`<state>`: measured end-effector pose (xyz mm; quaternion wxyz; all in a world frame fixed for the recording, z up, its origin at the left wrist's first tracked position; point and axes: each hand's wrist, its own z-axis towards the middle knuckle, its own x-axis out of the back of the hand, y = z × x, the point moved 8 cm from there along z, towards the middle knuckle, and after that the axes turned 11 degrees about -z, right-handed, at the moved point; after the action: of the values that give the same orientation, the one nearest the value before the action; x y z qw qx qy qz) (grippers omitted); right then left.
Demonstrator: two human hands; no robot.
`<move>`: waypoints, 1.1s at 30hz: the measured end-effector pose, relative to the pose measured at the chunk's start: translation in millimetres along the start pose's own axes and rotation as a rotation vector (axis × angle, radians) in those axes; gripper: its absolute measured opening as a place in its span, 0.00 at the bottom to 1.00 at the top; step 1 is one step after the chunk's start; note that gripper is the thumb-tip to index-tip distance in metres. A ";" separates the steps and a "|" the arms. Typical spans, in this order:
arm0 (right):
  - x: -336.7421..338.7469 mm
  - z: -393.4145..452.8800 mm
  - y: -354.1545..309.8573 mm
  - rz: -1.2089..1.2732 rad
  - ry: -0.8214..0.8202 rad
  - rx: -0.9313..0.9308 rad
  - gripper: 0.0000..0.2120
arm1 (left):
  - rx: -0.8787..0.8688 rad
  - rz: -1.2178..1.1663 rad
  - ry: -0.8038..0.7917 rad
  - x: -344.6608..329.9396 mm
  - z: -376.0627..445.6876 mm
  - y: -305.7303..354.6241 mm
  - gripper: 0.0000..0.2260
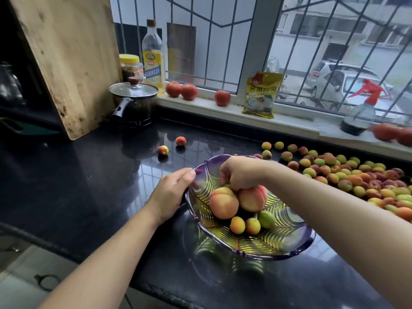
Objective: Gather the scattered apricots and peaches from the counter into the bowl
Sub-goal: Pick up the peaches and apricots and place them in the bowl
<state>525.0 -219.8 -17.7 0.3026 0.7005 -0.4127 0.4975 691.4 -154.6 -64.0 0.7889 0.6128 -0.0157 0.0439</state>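
A purple and yellow glass bowl (287, 246) stands on the black counter in the middle. It holds two large peaches (223, 206) and three small apricots (237, 224). My left hand (171, 192) grips the bowl's left rim. My right hand (239, 173) reaches into the bowl from above, fingers curled down onto the right peach (253, 200). Several apricots (347, 175) lie in a wide heap on the counter to the right. Two stray apricots (163, 150) sit at the back left of the bowl.
A lidded pot (133, 103) and a leaning wooden board (69, 56) stand at the back left. The windowsill carries an oil bottle (153, 54), a jar, three red fruits (189, 91), a yellow packet (261, 94) and a spray bottle (361, 112).
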 end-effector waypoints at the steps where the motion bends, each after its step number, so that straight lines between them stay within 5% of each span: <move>1: -0.1 0.8 0.2 0.004 0.000 -0.002 0.14 | -0.005 0.004 0.004 0.0 0.0 0.7 0.26; 7: 5.1 -1.7 6.3 0.127 0.007 0.002 0.10 | 0.008 -0.058 -0.020 -0.7 0.5 1.7 0.25; 11: 45.3 -0.4 27.6 0.357 0.194 -0.061 0.07 | 0.198 -0.149 0.029 8.8 14.6 -13.2 0.21; 14: 70.1 24.9 24.7 0.405 0.304 -0.072 0.07 | 0.184 0.044 0.264 48.3 45.3 -10.7 0.12; 16: 74.7 56.9 6.5 0.313 0.321 -0.054 0.08 | 0.031 0.235 0.537 91.0 59.6 -5.4 0.12; 18: 73.6 98.0 -17.2 0.222 0.321 -0.025 0.08 | 0.027 0.379 0.637 113.5 62.3 -13.8 0.11; 21: 70.7 163.8 -43.0 0.083 0.316 -0.056 0.05 | 0.076 0.467 0.578 112.7 66.3 -26.2 0.13; 28: 53.9 227.5 -66.0 0.011 0.065 -0.067 0.17 | -0.003 0.489 0.502 101.4 68.5 -26.7 0.15; 31: 58.2 209.2 -65.5 0.012 0.112 0.002 0.10 | -0.132 0.401 0.369 86.2 69.1 -21.7 0.13; 33: 74.1 181.1 -56.8 0.137 0.283 0.015 0.06 | -0.200 0.363 0.248 73.2 68.3 -15.7 0.11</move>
<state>668.1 -364.5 -6.6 0.3177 0.5957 -0.4090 0.6139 767.6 -221.0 -56.4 0.8207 0.5087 -0.0330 0.2581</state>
